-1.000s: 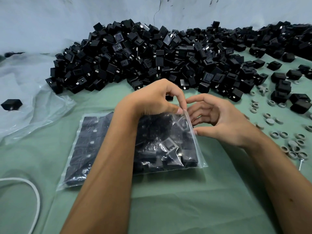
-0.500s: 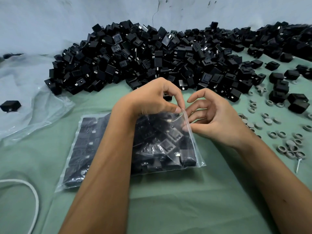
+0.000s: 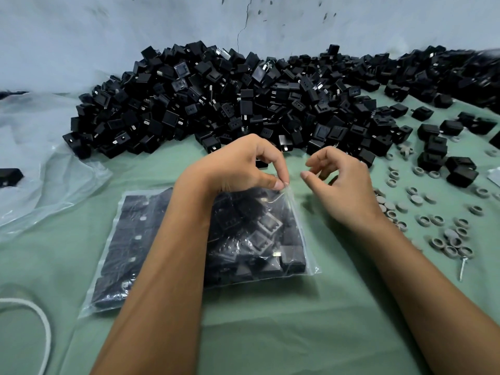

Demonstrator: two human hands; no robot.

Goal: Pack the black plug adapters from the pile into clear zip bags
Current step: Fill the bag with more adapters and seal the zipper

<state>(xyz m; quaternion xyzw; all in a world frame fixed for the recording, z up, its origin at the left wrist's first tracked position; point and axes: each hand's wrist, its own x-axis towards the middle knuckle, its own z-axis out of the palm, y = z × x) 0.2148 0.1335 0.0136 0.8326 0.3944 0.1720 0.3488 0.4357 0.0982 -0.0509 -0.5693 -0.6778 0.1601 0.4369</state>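
L hand (image 3: pixel 238 169) pinching zip bag (image 3: pixel 292 239); R hand (image 3: pixel 343 185) loose.

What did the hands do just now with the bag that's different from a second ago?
The right hand let go of the zip bag edge and lifted away, fingers loosely curled, holding nothing. The left hand kept its pinch on the bag's top corner. The bag of adapters and the pile stayed put.

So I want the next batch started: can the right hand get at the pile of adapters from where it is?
Probably yes. The right hand is free, holding nothing, and the near edge of the pile lies just beyond it, with only bare green cloth between.
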